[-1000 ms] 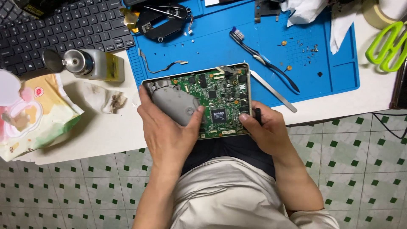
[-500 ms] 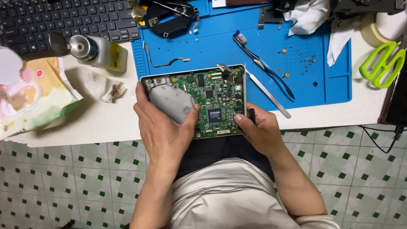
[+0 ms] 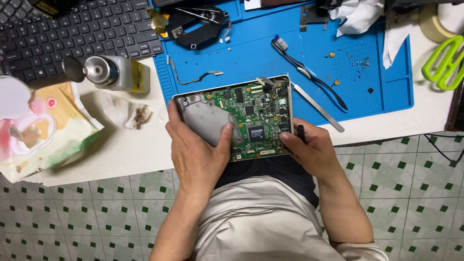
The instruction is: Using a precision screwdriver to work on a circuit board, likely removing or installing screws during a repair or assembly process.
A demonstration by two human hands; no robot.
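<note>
Head view shows one opened silver-framed device with a green circuit board (image 3: 251,118) held at the white table's (image 3: 130,152) near edge, partly over the blue silicone work mat (image 3: 251,53); a grey metal plate covers its left part, chips and connectors its right. Left hand (image 3: 198,154) grips the left side, thumb pressed on the grey plate. Right hand (image 3: 314,150) closes around a thin black tool (image 3: 300,132) at the board's right edge. One blue toothbrush (image 3: 304,67), one pair of green scissors (image 3: 442,63), one pump-top bottle of yellowish liquid (image 3: 113,72), one black keyboard (image 3: 72,34) lie around.
</note>
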